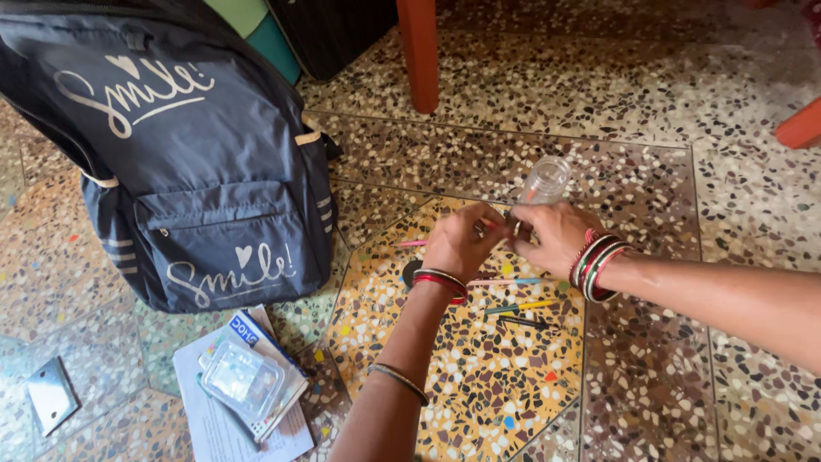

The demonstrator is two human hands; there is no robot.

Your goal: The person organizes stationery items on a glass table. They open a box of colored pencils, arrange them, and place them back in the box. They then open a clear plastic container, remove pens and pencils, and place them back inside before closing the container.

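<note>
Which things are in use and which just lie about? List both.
In use: clear jar at the right hand; pink pencil by the left hand.
Lying about: backpack, papers, plastic box, pencils.

Our arms are bare, no sleeves anywhere. On our left hand [460, 244] side we've got red and gold bangles at the wrist, plus a thin dark one further up. Our right hand [554, 238] has a stack of red, green and white bangles.
</note>
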